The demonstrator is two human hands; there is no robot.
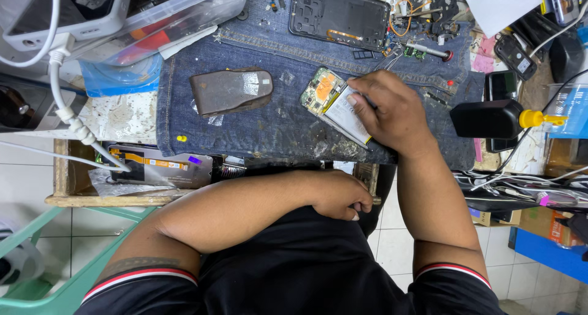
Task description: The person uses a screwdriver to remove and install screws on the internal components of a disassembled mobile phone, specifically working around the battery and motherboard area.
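Clear plastic lidded bin (pixel 177 15) stood at the rear left of the worktop; contents only partly legible through the wall: red and orange items, white pieces. Below the front edge, a shallow wooden tray (pixel 61 186) held a flat dark panel with an orange ribbon strip (pixel 150 163).

Worktop was covered by a worn blue denim cloth (pixel 263 122), stained and scuffed, seam visible along the far edge. On it lay a brown, rounded-rectangular leather-like pad (pixel 229 90), surface shiny in patches. A black phone back frame (pixel 339 15) lay at the rear. A black squeeze bottle with yellow nozzle (pixel 499 118) lay on its side to the right, nozzle pointing right.

The opened phone body with exposed green-orange circuit board and grey-white battery (pixel 334 104) lay flat at the cloth's centre-right, long axis diagonal, board end toward rear left.

Right hand (pixel 389 113) rested on the phone's nearer end, grip's fingertips pressed onto the battery. Left hand (pixel 343 195) lay below the worktop edge at the lap, grip loosely curled, holding nothing visible.
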